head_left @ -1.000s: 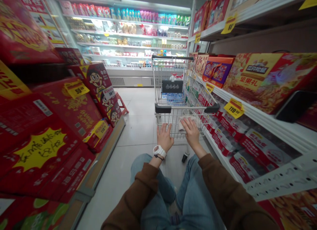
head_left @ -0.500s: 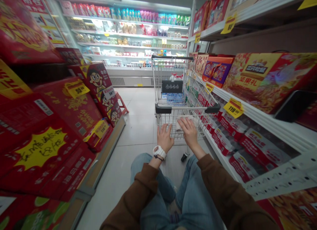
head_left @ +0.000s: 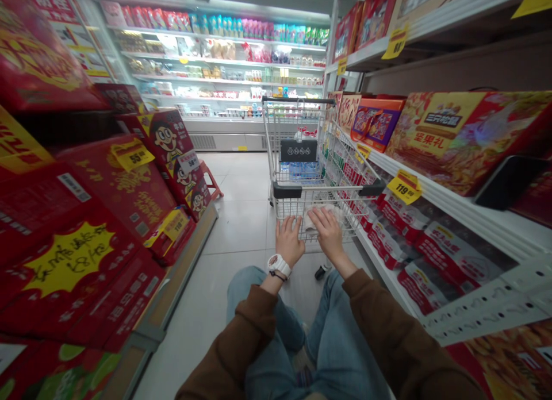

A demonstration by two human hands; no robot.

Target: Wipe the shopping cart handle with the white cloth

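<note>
Cloth mid-frame under R grip, fingers spread; L grip released, by cart wires. Hard push could roll cart, it's on casters.

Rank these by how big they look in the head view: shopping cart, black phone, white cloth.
1. Shopping cart
2. Black phone
3. White cloth, partly covered by the right hand

This is apparent size only; nearness to the camera may inflate the phone.

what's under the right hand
Under the right hand is a pale cloth, against the wire end of the shopping cart. The palm and the wires behind the cloth are covered.
</note>
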